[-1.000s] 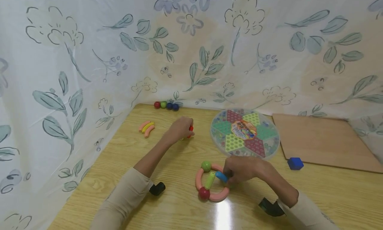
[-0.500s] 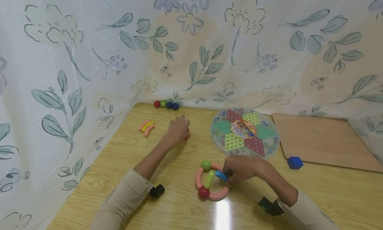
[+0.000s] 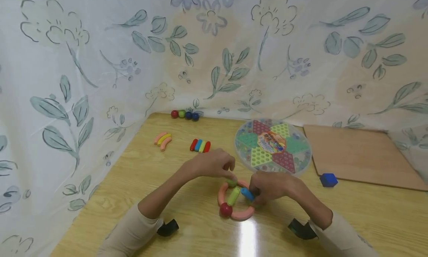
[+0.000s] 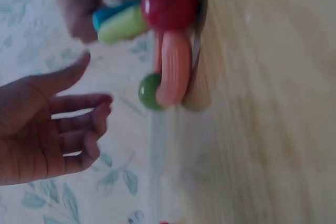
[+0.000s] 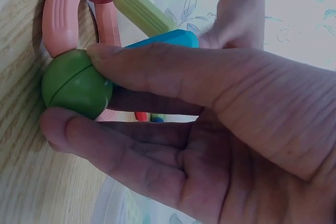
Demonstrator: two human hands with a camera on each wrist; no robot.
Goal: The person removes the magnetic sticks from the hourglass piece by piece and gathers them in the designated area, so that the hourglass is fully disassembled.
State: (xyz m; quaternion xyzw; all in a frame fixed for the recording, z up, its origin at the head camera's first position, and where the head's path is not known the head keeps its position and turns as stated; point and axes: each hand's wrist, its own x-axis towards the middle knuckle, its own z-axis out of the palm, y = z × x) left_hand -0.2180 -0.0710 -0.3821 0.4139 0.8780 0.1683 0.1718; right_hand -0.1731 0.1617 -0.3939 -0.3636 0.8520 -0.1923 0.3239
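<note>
On the table lies a ring of curved pink rods (image 3: 243,214) joined by balls. A red ball (image 3: 226,210) has a light green stick (image 3: 233,196) slanting up from it, and a blue stick (image 3: 246,193) leans beside that. My right hand (image 3: 271,186) pinches a green ball (image 5: 76,85) of the ring between thumb and fingers; the head view hides this ball. Over the ring's far side is my left hand (image 3: 214,164), overlapping another green ball (image 4: 150,91) in the head view. The left wrist view shows it apart from the ring, fingers loosely bent, holding nothing.
Behind the ring are a row of several short coloured rods (image 3: 200,145), curved rods (image 3: 164,140) and several balls (image 3: 185,114). A round Chinese checkers board (image 3: 272,145), a blue block (image 3: 328,180) and a wooden board (image 3: 364,156) lie to the right.
My left hand has let go of a red rod, which now lies in the row of short rods, and has moved toward me to the ring. My right hand stays put.
</note>
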